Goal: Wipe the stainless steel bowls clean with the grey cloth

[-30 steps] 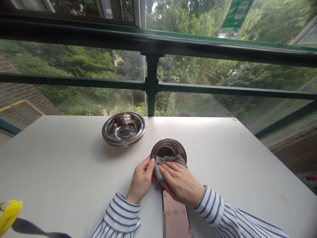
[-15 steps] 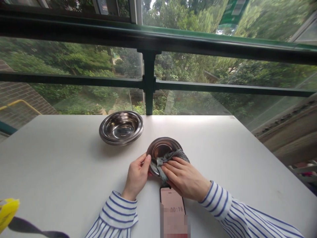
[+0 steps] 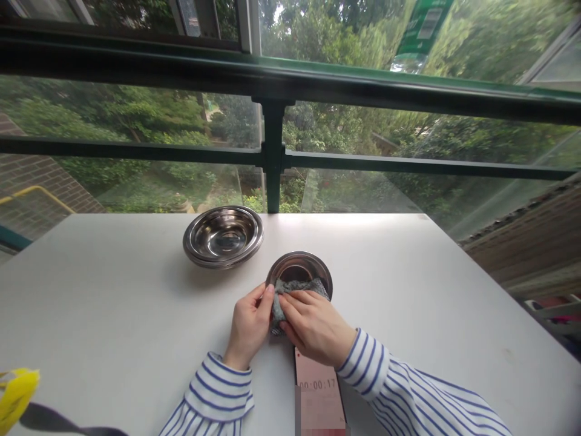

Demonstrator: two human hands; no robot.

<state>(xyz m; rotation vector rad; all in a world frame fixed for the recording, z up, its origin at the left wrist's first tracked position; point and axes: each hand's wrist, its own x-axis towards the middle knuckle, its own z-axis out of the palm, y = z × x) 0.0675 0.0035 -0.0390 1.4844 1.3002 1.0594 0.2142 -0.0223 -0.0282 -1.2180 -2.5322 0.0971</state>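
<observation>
A shiny metal bowl (image 3: 299, 261) is tipped up off the white table in front of me. My left hand (image 3: 252, 324) pinches its left rim, thumb on top and fingers underneath. Inside the bowl, my right hand (image 3: 313, 324) presses a grey cloth (image 3: 297, 284) against the near side, its fingers pointing left toward my left thumb. Part of the cloth hangs over the near rim. Below my right hand lies a phone (image 3: 318, 399) with a timer on its screen; its upper right part is covered by the hand.
Several stacked metal bowls (image 3: 223, 237) stand at the back left of the white table (image 3: 113, 315). Behind the table runs a dark green railing (image 3: 273, 157) with glass panels. A yellow object (image 3: 20, 390) with a dark strap is at the lower left edge.
My right hand has slid the cloth leftward along the bowl's near side, toward my left hand. The left hand keeps its hold on the rim, and the bowl has shifted slightly left.
</observation>
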